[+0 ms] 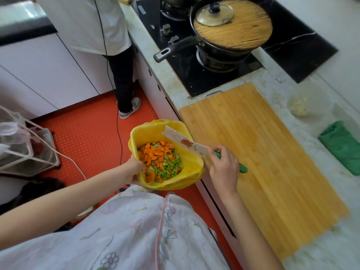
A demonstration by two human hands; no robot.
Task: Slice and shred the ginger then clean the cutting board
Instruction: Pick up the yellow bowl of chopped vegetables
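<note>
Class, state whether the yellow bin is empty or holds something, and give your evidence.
Partly full: orange and green chopped pieces cover the bottom of the yellow bin; its upper walls are bare.

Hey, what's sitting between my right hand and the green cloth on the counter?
In the head view, only bare wooden cutting board and a strip of pale counter separate the right hand from the green cloth.

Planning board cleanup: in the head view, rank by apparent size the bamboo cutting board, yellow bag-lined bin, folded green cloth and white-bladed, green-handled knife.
Bamboo cutting board, clearly largest.
Yellow bag-lined bin.
Folded green cloth and white-bladed knife: unsure; the frame crops the cloth, the right hand hides part of the knife.
</note>
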